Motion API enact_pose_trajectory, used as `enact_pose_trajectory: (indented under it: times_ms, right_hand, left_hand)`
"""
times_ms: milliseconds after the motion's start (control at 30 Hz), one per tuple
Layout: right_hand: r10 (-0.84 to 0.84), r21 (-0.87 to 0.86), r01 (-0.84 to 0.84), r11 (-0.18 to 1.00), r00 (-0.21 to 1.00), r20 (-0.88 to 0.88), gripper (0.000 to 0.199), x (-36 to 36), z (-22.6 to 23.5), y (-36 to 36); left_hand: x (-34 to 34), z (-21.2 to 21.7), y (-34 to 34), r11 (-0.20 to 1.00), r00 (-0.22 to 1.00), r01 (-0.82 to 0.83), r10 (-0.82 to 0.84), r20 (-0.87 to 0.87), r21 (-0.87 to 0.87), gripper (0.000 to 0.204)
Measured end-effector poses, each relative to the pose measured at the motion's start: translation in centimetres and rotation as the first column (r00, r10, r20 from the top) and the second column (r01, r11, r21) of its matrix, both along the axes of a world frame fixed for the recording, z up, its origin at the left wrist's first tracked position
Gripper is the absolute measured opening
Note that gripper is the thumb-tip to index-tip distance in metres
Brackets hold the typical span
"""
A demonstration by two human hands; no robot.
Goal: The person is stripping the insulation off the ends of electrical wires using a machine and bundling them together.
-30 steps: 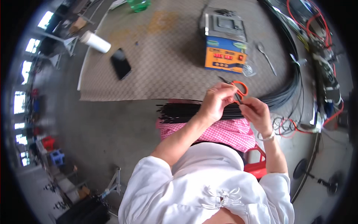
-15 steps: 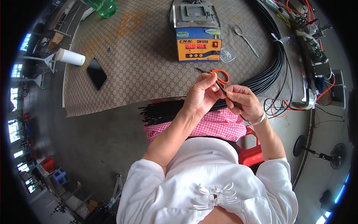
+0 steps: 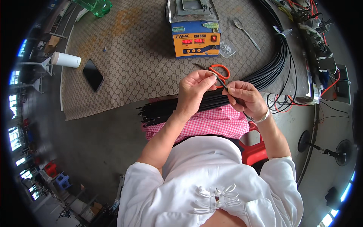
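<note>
The left hand [image 3: 193, 90] pinches the tip of a black cable [image 3: 222, 83], the right hand [image 3: 247, 99] gripping just behind; tip-handling seems in hand, calling next for steady support. The cable bundle [image 3: 270, 72] passes beneath.

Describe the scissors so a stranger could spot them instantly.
On the patterned tabletop, find the blue-and-orange box-shaped device. In the picture, between it and the person's left hand, lie the scissors, dark blades pointing left. Bright orange handle loops set them apart from the black cable bundle nearby.
</note>
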State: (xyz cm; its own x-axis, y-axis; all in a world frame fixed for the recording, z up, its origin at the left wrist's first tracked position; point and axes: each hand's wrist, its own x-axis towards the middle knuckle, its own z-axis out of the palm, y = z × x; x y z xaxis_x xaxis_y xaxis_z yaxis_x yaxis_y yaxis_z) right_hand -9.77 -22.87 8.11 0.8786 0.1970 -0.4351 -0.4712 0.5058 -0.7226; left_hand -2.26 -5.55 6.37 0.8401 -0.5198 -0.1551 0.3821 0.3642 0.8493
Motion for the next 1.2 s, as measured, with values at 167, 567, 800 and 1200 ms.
enact_pose_trajectory:
  times_ms: [167,567,800,1200]
  right_hand:
    - [0.004,-0.202,0.011,0.979,0.997,0.074,0.015,0.0,-0.4,0.0]
    - [-0.079,0.14,0.072,0.988,0.996,0.046,0.011,-0.2,-1.8,0.6]
    - [-0.01,0.248,0.004,0.969,1.0,0.024,0.014,0.3,-1.5,0.7]
    - [-0.116,-0.341,0.215,0.915,0.951,0.286,0.006,0.4,-1.5,1.8]
  left_hand:
    - [-0.1,0.4,0.2,0.995,0.992,-0.033,0.021,0.127,0.094,0.008]
    - [-1.1,-0.4,-1.3,0.947,0.964,-0.057,-0.03,-0.265,-0.316,0.008]
    - [-1.1,-1.2,-1.5,0.886,0.897,-0.02,-0.19,-0.4,-0.464,0.01]
    - [-0.4,1.2,1.4,0.999,0.991,0.031,-0.027,-0.134,0.027,0.014]
